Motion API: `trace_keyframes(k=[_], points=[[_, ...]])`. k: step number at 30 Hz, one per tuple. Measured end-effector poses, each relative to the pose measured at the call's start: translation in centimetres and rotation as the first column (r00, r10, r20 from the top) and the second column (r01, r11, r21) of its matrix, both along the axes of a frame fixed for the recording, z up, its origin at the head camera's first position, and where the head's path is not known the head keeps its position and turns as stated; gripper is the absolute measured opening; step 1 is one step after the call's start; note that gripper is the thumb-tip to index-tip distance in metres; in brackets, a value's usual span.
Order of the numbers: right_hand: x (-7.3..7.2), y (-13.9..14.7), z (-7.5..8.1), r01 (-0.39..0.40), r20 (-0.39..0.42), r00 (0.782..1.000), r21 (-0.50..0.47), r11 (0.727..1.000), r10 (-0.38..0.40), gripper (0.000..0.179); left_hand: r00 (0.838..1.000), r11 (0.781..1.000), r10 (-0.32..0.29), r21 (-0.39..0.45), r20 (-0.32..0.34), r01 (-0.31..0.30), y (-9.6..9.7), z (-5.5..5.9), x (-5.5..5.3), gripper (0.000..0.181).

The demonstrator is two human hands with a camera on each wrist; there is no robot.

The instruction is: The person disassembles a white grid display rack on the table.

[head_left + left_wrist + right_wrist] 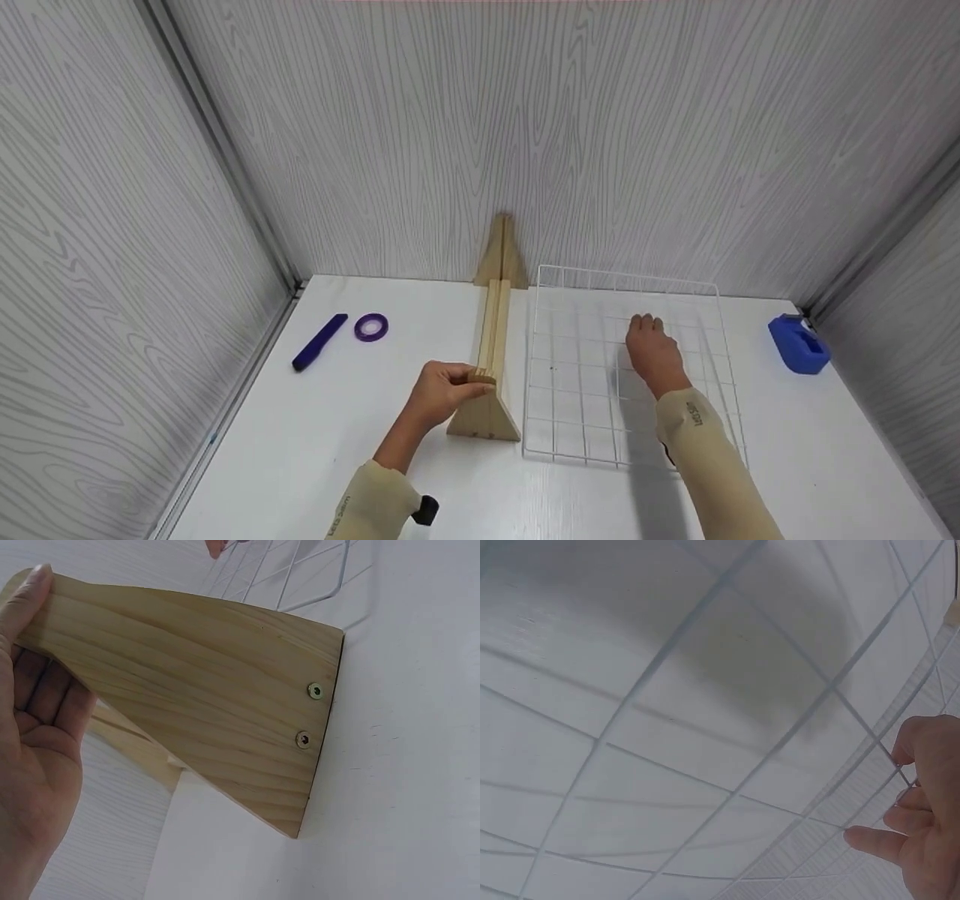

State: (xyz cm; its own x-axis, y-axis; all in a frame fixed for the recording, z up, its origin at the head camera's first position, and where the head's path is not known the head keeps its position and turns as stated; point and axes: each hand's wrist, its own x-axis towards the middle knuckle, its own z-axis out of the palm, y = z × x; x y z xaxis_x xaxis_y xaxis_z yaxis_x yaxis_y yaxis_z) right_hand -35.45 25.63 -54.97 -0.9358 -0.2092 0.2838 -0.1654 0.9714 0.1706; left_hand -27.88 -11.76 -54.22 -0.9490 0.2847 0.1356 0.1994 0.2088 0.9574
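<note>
My left hand [439, 394] pinches the narrow top of the near end board [480, 420] of a wooden stand. In the left wrist view this board [195, 682] tapers towards my thumb and bears two metal bolts near its wide lower edge. Two long rails [493, 319] run back from it to a matching far board [501, 259]. My right hand [654, 356] holds a white wire grid [532, 360] by its inner wires. In the right wrist view its fingers [874, 842] curl at the crossing wires, and the grid casts shadows on the white surface.
A purple cutter-like tool [320, 342] and a purple tape roll [371, 327] lie left of the stand. On the far right sits a blue tape dispenser [799, 346]. Wood-patterned panels [375, 135] wall the white table [300, 450] at the back and sides.
</note>
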Motion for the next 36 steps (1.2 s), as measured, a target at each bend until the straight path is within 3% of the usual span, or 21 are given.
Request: trace_keyframes(k=[6,13,22,30,36], points=[[0.0,0.1,-0.7,-0.008,0.018,1.000,-0.038,0.999,0.008,0.032,1.000,1.000,0.002,-0.017,-0.020,-0.002,0.0,0.0,-0.1,0.017],[-0.3,0.8,-1.7,-0.031,-0.006,1.000,-0.043,0.999,0.031,0.028,1.000,1.000,-0.006,0.010,0.006,0.006,0.2,-0.2,-0.1,0.017],[-0.7,1.0,-2.5,0.016,0.144,0.990,-0.086,0.996,-0.003,0.029,0.999,0.999,-0.017,0.038,-0.031,0.018,0.2,-0.3,0.0,0.015],[-0.5,1.5,-4.0,0.013,0.092,0.996,-0.035,0.999,-0.009,0.022,1.000,0.999,-0.020,0.038,-0.009,0.020,0.3,-0.6,0.1,0.015],[-0.6,1.3,-4.3,0.004,0.155,0.988,-0.052,0.999,0.004,0.026,1.000,1.000,-0.010,0.028,0.002,0.010,0.1,-0.6,0.0,0.016]])
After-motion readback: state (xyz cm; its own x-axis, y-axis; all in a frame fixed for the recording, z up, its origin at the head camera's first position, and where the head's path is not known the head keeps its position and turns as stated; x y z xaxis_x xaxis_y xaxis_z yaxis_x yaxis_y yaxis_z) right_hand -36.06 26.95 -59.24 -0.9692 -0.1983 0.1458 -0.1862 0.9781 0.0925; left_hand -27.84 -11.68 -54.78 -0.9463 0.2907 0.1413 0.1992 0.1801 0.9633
